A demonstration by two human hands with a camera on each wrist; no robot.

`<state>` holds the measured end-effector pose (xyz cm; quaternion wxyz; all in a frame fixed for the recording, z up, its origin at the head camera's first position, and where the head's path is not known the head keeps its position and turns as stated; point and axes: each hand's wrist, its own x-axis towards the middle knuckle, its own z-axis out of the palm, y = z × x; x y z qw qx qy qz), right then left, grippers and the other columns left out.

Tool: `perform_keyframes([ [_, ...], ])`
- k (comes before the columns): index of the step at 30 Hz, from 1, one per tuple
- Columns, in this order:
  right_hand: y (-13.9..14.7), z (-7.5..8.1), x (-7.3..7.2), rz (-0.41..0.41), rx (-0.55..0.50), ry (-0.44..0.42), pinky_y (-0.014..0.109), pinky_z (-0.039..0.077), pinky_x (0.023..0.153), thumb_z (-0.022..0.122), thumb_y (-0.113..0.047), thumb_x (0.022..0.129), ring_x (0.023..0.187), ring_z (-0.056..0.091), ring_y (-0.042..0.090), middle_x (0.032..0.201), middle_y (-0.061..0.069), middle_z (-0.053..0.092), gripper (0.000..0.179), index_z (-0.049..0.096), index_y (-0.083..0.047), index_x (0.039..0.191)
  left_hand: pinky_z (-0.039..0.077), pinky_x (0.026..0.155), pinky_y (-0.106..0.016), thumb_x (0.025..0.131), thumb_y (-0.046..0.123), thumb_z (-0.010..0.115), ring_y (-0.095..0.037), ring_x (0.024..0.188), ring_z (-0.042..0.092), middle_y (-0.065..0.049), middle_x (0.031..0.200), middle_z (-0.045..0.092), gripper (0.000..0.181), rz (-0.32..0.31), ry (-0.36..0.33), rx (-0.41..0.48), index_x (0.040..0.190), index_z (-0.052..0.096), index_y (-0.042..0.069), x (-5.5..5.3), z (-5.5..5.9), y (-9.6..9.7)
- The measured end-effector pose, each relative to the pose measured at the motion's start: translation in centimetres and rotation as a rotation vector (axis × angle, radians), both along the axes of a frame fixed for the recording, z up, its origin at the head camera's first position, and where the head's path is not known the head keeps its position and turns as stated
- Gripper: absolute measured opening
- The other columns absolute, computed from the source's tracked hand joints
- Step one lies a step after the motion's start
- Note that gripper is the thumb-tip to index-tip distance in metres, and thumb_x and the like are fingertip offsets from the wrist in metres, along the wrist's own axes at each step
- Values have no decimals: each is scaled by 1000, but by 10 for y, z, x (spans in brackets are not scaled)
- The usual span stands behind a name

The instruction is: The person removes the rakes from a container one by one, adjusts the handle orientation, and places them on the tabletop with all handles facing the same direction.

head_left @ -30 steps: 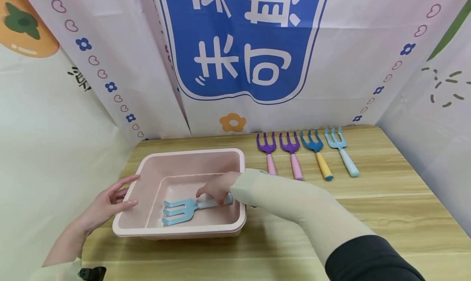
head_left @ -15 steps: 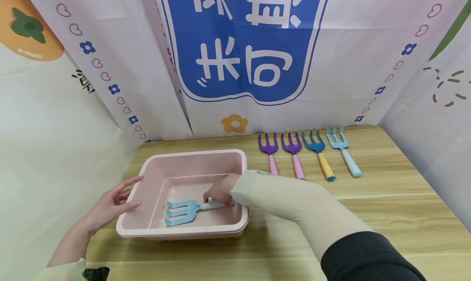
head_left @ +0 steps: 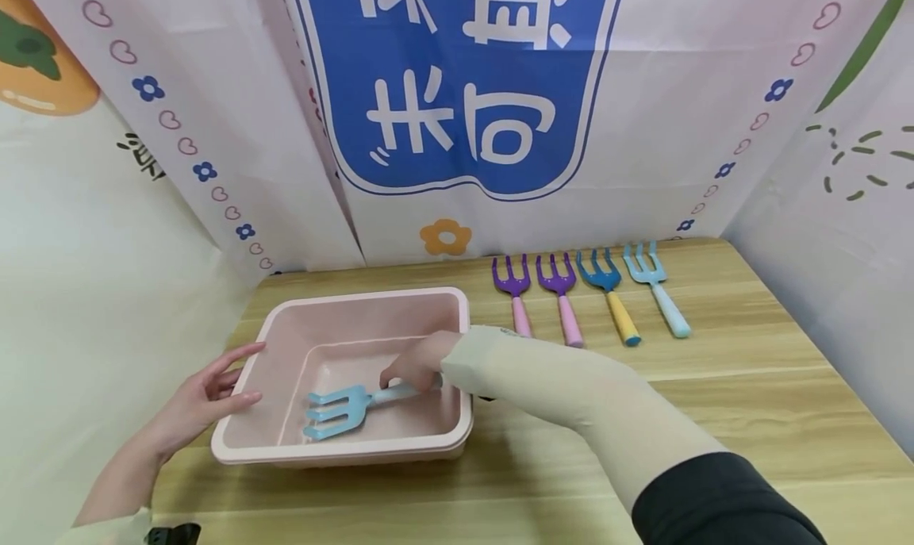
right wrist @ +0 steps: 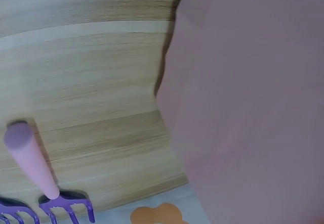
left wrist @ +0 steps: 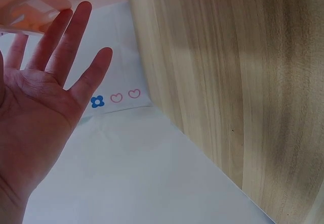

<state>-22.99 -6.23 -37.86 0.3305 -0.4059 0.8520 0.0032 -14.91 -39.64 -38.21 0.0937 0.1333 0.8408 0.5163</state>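
A pale pink plastic basin (head_left: 343, 452) stands at the left of the table. Inside it, my right hand (head_left: 417, 362) grips the pale handle of a light blue hand fork (head_left: 343, 410), whose tines point left. Part of the handle is hidden under the fingers. My left hand (head_left: 203, 402) touches the basin's left rim with spread, nearly straight fingers; the left wrist view shows this hand (left wrist: 45, 92) palm-on, fingertips against the pink wall. In the right wrist view the basin wall (right wrist: 253, 102) hides the right hand.
At the back right lie several more hand forks in a row: two purple ones (head_left: 512, 283) (head_left: 557, 282) with pink handles, a blue one (head_left: 603, 279) with a yellow handle, a light blue one (head_left: 648, 271). Printed cloth (head_left: 400, 228) walls the wooden table (head_left: 714, 418).
My right fingers have closed round the fork's handle, and the fork has tilted slightly, its tines a little further left in the basin. The left hand stays at the rim.
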Motion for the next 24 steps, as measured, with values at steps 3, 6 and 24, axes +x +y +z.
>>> perform_keyframes([
  [3,-4,2,-5,13,8,-7,23,39,60,52,7,89,80,49,14,117,-6,50,66,51,-40,135,57,70,-37,93,-1,62,-7,97,64,17,115,64,67,4,-5,-8,152,34,18,1,0,-1],
  [6,-5,7,-11,19,11,-14,23,37,59,55,7,86,79,46,13,120,-6,48,69,51,-42,134,58,69,-39,94,1,61,-10,96,65,17,115,64,67,2,-15,-8,152,32,18,1,0,0],
  [24,26,63,-18,64,-133,-7,22,41,60,67,1,85,88,48,13,113,1,52,69,50,-35,141,57,70,-36,94,4,62,-6,98,63,18,115,63,67,14,-12,-47,152,32,18,2,3,0],
])
